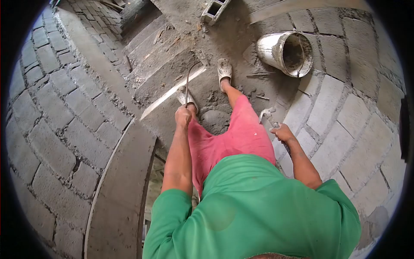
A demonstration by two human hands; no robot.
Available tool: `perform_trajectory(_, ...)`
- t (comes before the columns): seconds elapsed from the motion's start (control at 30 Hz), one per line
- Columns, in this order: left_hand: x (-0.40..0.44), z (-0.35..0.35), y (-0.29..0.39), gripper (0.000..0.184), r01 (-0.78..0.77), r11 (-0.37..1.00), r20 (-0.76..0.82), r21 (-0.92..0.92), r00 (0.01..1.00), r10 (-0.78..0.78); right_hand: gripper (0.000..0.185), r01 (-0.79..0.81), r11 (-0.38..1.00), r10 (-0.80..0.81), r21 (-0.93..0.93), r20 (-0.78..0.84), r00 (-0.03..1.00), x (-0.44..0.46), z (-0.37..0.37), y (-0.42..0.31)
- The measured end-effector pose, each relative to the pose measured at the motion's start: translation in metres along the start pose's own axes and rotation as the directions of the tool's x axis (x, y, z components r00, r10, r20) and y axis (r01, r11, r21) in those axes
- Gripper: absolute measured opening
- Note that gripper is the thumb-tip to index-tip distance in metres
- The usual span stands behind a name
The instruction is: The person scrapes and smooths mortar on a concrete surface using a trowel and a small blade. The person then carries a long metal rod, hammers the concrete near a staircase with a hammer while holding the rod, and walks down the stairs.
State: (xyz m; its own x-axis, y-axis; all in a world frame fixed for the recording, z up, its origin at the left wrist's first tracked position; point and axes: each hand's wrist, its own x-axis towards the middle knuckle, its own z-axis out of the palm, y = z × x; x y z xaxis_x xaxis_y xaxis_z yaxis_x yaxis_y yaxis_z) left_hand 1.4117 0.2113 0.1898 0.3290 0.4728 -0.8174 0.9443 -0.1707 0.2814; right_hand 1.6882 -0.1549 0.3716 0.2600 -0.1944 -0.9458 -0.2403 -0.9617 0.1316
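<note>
My left hand (183, 116) is closed round the lower end of a thin, dark curved rod (187, 84), which rises from my fist and bends right toward the rubble. On the right, my right hand (281, 132) grips a hammer-like tool (267, 113) with a pale, mortar-covered head, held beside my right thigh. Between my feet, in pale clogs, lies a heap of grey mortar (215, 118).
A mortar-stained white bucket (271, 49) lies tilted at the upper right. A hollow block (214, 11) is at the top. Rubble-covered steps (159, 60) descend at the upper left. Block walls (56, 146) rise on both sides, and a concrete ledge (118, 194) runs along my left.
</note>
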Motion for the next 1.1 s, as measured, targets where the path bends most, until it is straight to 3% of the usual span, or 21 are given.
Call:
perform_trajectory(0.13, -0.011, -0.005, -0.007, 0.035, -0.002, 0.999, -0.023, 0.037, 1.000, 0.003, 0.039, 0.057, 0.998, -0.056, -0.013, 0.037, 0.998, 0.006, -0.001, -0.010)
perform_trajectory(0.23, -0.007, 0.000, -0.015, 0.036, 0.047, 0.997, 0.013, -0.054, 0.999, -0.046, 0.039, 0.096, 0.995, -0.096, 0.005, 0.018, 0.995, 0.013, -0.012, -0.022)
perform_trajectory(0.33, 0.001, -0.001, -0.005, 0.030, -0.040, 0.998, -0.039, 0.040, 0.998, 0.042, 0.039, 0.158, 0.986, -0.158, 0.047, -0.007, 0.987, 0.026, -0.020, -0.031)
perform_trajectory(0.4, -0.007, -0.018, 0.031, 0.035, 0.220, 0.974, 0.191, -0.051, 0.960, -0.207, 0.045, 0.165, 0.985, -0.165, 0.048, 0.010, 0.986, 0.035, -0.028, -0.037)
perform_trajectory(0.53, -0.007, -0.006, 0.041, 0.032, 0.249, 0.961, 0.244, -0.124, 0.946, -0.213, 0.055, 0.174, 0.984, -0.175, 0.040, 0.004, 0.985, 0.044, -0.035, -0.042)
perform_trajectory(0.63, 0.008, 0.029, 0.023, 0.030, 0.132, 0.988, 0.164, -0.078, 0.979, -0.117, 0.066, 0.145, 0.989, -0.145, 0.006, 0.031, 0.989, 0.055, -0.038, -0.042)
perform_trajectory(0.7, 0.000, 0.017, 0.045, 0.030, 0.291, 0.950, 0.252, -0.117, 0.933, -0.255, 0.069, 0.148, 0.989, -0.148, 0.011, 0.054, 0.987, 0.075, -0.035, -0.033)
perform_trajectory(0.73, -0.003, 0.006, 0.051, 0.030, 0.292, 0.950, 0.250, -0.114, 0.934, -0.257, 0.073, 0.155, 0.988, -0.156, 0.019, 0.066, 0.986, 0.083, -0.034, -0.030)
perform_trajectory(0.77, -0.009, -0.004, 0.050, 0.029, 0.293, 0.940, 0.262, -0.176, 0.934, -0.243, 0.073, 0.153, 0.988, -0.154, 0.021, 0.068, 0.986, 0.079, -0.034, -0.037)
perform_trajectory(0.83, -0.003, -0.008, 0.021, 0.030, 0.294, 0.925, 0.277, -0.239, 0.934, -0.225, 0.036, 0.126, 0.992, -0.127, 0.032, 0.017, 0.992, 0.068, -0.032, -0.053)
perform_trajectory(0.87, 0.017, 0.006, -0.026, 0.030, 0.048, 0.986, 0.155, -0.162, 0.988, -0.023, 0.036, 0.123, 0.992, -0.124, 0.032, 0.015, 0.992, 0.070, -0.032, -0.057)
perform_trajectory(0.9, 0.032, 0.010, -0.058, 0.030, -0.194, 0.979, 0.051, -0.056, 0.979, 0.196, 0.036, 0.141, 0.990, -0.141, 0.015, 0.028, 0.990, 0.074, -0.031, -0.062)
perform_trajectory(0.97, 0.046, -0.003, -0.077, 0.030, -0.163, 0.985, 0.090, -0.052, 0.982, 0.167, 0.036, 0.147, 0.989, -0.146, -0.007, 0.044, 0.988, 0.079, -0.027, -0.077)
perform_trajectory(1.03, 0.054, -0.012, -0.096, 0.030, -0.127, 0.991, 0.135, -0.050, 0.982, 0.133, 0.068, 0.166, 0.983, -0.175, 0.081, 0.126, 0.976, 0.084, -0.025, -0.099)
perform_trajectory(1.07, 0.059, -0.017, -0.106, 0.029, -0.136, 0.991, 0.098, -0.018, 0.986, 0.137, 0.049, 0.202, 0.976, -0.212, 0.084, 0.148, 0.966, 0.088, -0.022, -0.111)
perform_trajectory(1.1, 0.066, -0.022, -0.115, 0.028, -0.146, 0.989, 0.057, 0.012, 0.988, 0.145, 0.049, 0.198, 0.977, -0.208, 0.078, 0.146, 0.967, 0.096, -0.016, -0.122)
